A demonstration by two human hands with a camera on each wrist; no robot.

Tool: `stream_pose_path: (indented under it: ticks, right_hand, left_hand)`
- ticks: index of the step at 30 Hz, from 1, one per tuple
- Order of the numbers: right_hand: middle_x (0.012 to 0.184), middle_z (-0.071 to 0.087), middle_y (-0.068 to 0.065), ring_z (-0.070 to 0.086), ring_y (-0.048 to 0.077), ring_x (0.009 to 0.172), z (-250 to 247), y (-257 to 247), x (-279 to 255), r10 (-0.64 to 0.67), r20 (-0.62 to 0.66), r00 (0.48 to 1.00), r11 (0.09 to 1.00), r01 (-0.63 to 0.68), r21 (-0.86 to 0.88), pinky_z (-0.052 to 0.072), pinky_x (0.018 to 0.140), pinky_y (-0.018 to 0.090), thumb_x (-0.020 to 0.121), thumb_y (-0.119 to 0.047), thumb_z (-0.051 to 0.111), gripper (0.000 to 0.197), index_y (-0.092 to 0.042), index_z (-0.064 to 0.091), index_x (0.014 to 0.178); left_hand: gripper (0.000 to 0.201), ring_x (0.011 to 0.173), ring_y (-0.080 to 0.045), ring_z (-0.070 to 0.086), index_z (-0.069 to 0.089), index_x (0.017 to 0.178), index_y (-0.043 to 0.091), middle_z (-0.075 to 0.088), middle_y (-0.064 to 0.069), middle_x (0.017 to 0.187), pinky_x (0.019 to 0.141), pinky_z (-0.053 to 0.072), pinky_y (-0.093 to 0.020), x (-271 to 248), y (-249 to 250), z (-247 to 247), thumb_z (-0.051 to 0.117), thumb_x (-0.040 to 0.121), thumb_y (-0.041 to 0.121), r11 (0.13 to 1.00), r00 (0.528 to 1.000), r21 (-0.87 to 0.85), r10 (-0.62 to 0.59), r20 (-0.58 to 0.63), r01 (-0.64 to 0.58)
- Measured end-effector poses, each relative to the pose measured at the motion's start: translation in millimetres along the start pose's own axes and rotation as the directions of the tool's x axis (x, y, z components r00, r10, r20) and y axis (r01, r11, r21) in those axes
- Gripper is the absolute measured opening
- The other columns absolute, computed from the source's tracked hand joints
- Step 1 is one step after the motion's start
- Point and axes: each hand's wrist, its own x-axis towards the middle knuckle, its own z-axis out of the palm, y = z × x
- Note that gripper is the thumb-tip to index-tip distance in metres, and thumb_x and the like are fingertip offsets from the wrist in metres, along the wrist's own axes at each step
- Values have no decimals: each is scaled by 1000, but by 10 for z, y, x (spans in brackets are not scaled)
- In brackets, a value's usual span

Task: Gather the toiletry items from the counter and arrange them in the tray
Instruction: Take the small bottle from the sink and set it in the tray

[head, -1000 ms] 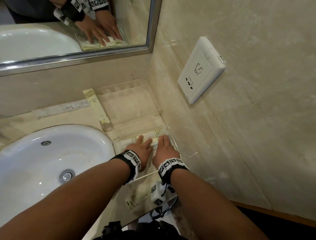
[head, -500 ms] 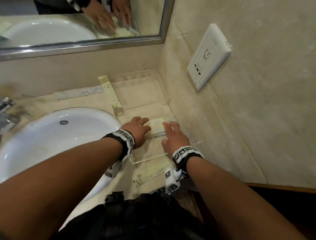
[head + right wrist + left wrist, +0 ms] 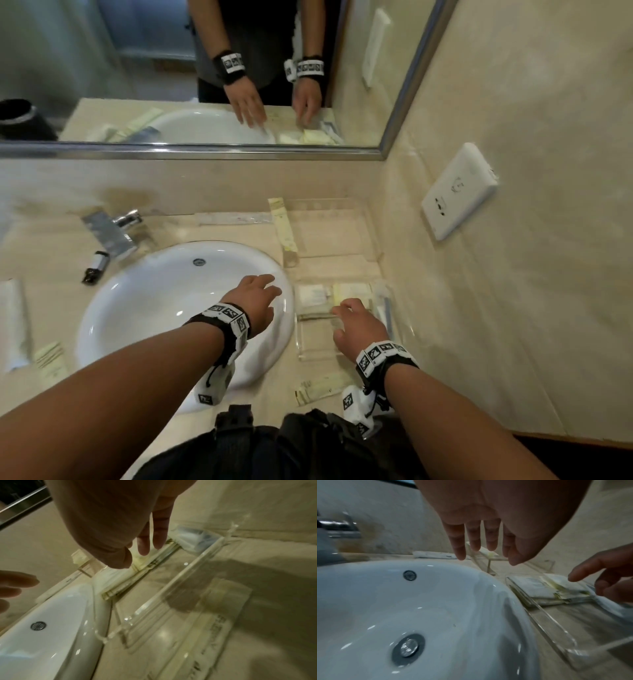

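Note:
A clear acrylic tray [image 3: 308, 354] lies on the counter right of the sink, with several pale packets [image 3: 325, 298] stacked at its far end and a plastic-wrapped item [image 3: 383, 305] along its right wall. My right hand [image 3: 339, 323] hovers just above the packets with its fingers relaxed and holds nothing. My left hand [image 3: 270, 287] is spread, empty, over the sink's right rim. In the left wrist view the left hand [image 3: 488, 555] hangs above the basin beside the tray [image 3: 547, 624] and packets [image 3: 539, 588]. The right wrist view shows the right hand [image 3: 135, 557] over the packets [image 3: 120, 582] and tray [image 3: 171, 584].
A packet [image 3: 322, 385] lies on the counter in front of the tray. A long packet [image 3: 282, 222] leans on a second clear stand [image 3: 329, 226] at the back. A small bottle [image 3: 96, 267], a towel [image 3: 13, 325] and a packet [image 3: 51, 359] lie left of the sink [image 3: 154, 308]. A wall socket [image 3: 459, 195] is at right.
Both hands have lifted off the packets in the tray. The left hand has drawn left over the sink rim, and the right hand has pulled back a little. The view has tilted up.

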Motion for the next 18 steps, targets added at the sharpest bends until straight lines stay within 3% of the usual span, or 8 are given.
stream_pose_path:
  ticks: [7, 13, 18]
  right_hand:
    - [153, 34, -10, 53, 16, 125, -22, -746, 289, -194, -4, 981, 980, 194, -37, 48, 98, 34, 91, -27, 53, 51, -36, 50, 141]
    - [150, 36, -9, 52, 15, 125, 130, -1408, 360, -373, 47, 927, 924, 375, -68, 48, 96, 33, 91, -27, 53, 51, -35, 51, 141]
    - [148, 38, -9, 53, 16, 123, 264, -1761, 355, -444, 85, 892, 889, 450, -88, 48, 93, 32, 90, -25, 53, 49, -34, 54, 139]
  left_hand:
    - [49, 144, -22, 18, 41, 143, 31, 22, 6, 159, 109, 39, -41, -511, -556, -10, 47, 94, 31, 979, 980, -87, -190, -55, 185]
    - [47, 142, -21, 24, 44, 141, 31, 28, 7, 156, 109, 38, -37, -1004, -1036, 66, 49, 94, 33, 927, 928, -175, -354, -113, 333]
    - [46, 139, -22, 28, 46, 140, 31, 32, 7, 153, 107, 40, -36, -1349, -1373, 192, 50, 94, 31, 879, 881, -230, -454, -131, 418]
